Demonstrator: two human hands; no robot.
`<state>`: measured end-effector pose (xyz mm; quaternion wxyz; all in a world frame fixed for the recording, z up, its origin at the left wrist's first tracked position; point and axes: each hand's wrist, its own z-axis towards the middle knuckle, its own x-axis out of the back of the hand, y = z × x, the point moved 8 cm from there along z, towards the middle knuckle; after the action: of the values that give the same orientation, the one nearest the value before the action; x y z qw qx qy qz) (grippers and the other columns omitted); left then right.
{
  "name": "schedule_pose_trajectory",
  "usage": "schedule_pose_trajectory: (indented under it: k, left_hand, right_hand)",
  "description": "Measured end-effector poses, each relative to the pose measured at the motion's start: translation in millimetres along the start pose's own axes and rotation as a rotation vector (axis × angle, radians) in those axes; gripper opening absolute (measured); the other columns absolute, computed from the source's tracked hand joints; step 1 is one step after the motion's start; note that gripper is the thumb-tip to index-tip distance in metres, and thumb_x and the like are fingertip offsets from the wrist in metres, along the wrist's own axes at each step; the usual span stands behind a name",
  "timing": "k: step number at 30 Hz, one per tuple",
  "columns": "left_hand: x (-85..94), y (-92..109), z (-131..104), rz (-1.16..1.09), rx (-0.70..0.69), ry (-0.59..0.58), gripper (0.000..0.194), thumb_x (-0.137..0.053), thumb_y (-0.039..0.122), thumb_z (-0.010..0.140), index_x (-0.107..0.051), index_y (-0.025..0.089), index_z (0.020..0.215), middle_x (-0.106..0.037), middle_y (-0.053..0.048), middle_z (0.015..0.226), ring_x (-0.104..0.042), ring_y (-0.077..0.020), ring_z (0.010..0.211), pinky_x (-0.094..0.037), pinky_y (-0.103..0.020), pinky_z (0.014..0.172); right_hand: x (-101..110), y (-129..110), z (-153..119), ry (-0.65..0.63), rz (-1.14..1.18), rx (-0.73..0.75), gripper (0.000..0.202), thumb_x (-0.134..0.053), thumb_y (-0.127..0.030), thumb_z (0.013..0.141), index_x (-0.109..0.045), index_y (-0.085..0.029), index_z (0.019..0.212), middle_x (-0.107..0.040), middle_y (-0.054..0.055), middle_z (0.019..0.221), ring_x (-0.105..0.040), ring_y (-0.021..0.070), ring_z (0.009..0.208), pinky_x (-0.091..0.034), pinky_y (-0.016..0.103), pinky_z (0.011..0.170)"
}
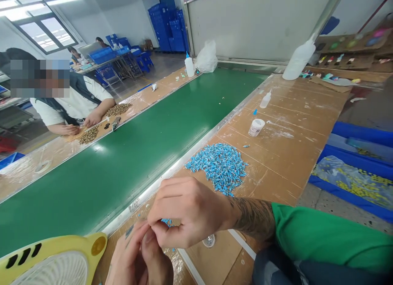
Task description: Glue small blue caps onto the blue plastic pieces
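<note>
My right hand (184, 211) is closed in a pinch, its thumb and forefinger meeting the fingertips of my left hand (141, 256). The left fingers are pressed together too. Whatever lies between the fingertips is too small or too hidden to make out. Just beyond my right hand, a heap of small blue pieces (219, 166) with pale ends is spread on the brown work surface. A few more little blue bits (167, 222) lie partly hidden behind my hands. Beneath my right wrist sits a small clear round dish (209, 240).
A green conveyor belt (147, 125) runs beside the cardboard-covered table (276, 154). A white tub (256, 127), a small squeeze bottle (265, 100) and a large bottle (298, 60) stand farther along. A yellow fan (98, 245) is at lower left. Across the belt, another person (76, 97) handles small pieces.
</note>
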<state>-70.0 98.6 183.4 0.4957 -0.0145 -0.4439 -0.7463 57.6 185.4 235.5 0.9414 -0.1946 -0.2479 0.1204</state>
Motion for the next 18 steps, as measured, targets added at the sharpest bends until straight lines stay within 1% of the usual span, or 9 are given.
schedule_pose_trajectory:
  k: [1,4,6,9,10,12,14,16,18]
  left_hand:
    - [0.3,-6,1,0.0,-0.026,-0.038,0.016,-0.072,0.035,0.076,-0.071,0.022,0.086,-0.072,-0.003,0.078,-0.069,-0.0216,0.076,-0.059,-0.032,0.074]
    - [8.6,-20,1,0.025,-0.034,0.009,0.018,-0.071,0.035,0.077,-0.069,0.02,0.085,-0.071,-0.004,0.074,-0.069,-0.0211,0.074,-0.058,-0.031,0.073]
    - [9.7,-23,1,0.036,-0.034,0.018,0.017,-0.07,0.035,0.077,-0.069,0.019,0.085,-0.071,-0.004,0.074,-0.068,-0.0203,0.072,-0.058,-0.031,0.073]
    - [2.5,-17,2,0.034,-0.076,-0.068,0.018,-0.071,0.032,0.076,-0.069,0.019,0.088,-0.072,-0.004,0.077,-0.068,-0.019,0.072,-0.057,-0.029,0.071]
    - [1.5,-14,3,0.042,-0.091,-0.073,0.018,-0.071,0.031,0.075,-0.07,0.02,0.09,-0.073,-0.005,0.08,-0.068,-0.0185,0.073,-0.056,-0.028,0.07]
    - [3.0,-8,4,0.072,-0.134,-0.022,0.017,-0.071,0.029,0.075,-0.07,0.019,0.089,-0.073,-0.005,0.08,-0.068,-0.0171,0.07,-0.055,-0.027,0.067]
    - [3.2,-4,5,0.103,-0.185,0.028,0.014,-0.071,0.03,0.075,-0.069,0.019,0.083,-0.072,-0.004,0.072,-0.066,-0.0157,0.063,-0.054,-0.026,0.061]
    - [-0.1,-1,6,0.127,-0.24,0.037,0.013,-0.07,0.032,0.075,-0.068,0.019,0.076,-0.068,-0.001,0.061,-0.063,-0.0149,0.055,-0.053,-0.025,0.056]
    - [-3.5,1,7,0.149,-0.298,0.031,0.013,-0.07,0.031,0.075,-0.067,0.019,0.074,-0.065,0.0,0.056,-0.062,-0.0148,0.053,-0.053,-0.025,0.055]
  right_hand:
    - [0,1,0,0.01,0.004,-0.008,0.015,-0.045,-0.017,0.081,-0.052,-0.021,0.068,-0.062,-0.002,0.065,-0.051,0.0099,0.063,-0.046,0.024,0.069]
    - [3,0,-1,0.048,0.019,-0.016,0.013,-0.046,-0.016,0.08,-0.051,-0.021,0.068,-0.059,-0.003,0.063,-0.049,0.0091,0.061,-0.045,0.022,0.068]
    - [4,-1,-1,0.07,0.034,-0.018,0.013,-0.047,-0.015,0.079,-0.051,-0.02,0.069,-0.059,-0.003,0.063,-0.048,0.0086,0.061,-0.045,0.021,0.068]
    - [3,0,-2,0.055,0.036,-0.021,0.013,-0.047,-0.016,0.08,-0.052,-0.02,0.069,-0.059,-0.004,0.063,-0.048,0.0087,0.061,-0.044,0.022,0.066]
    - [2,1,-3,0.046,0.026,-0.022,0.014,-0.046,-0.016,0.08,-0.052,-0.02,0.068,-0.058,-0.004,0.062,-0.047,0.0089,0.061,-0.043,0.022,0.065]
    - [0,2,-4,0.026,0.002,-0.025,0.014,-0.046,-0.016,0.079,-0.052,-0.02,0.066,-0.057,-0.004,0.061,-0.045,0.0095,0.06,-0.042,0.023,0.063]
    - [-2,4,-5,0.003,-0.014,-0.035,0.014,-0.046,-0.016,0.077,-0.052,-0.02,0.065,-0.056,-0.003,0.06,-0.044,0.0099,0.06,-0.042,0.024,0.063]
    - [-4,6,-5,-0.018,-0.022,-0.053,0.013,-0.046,-0.016,0.076,-0.051,-0.02,0.064,-0.056,-0.003,0.06,-0.044,0.01,0.06,-0.042,0.025,0.063]
    - [-5,7,-6,-0.025,-0.025,-0.071,0.014,-0.046,-0.016,0.075,-0.05,-0.02,0.063,-0.055,-0.003,0.059,-0.045,0.0099,0.06,-0.041,0.025,0.063]
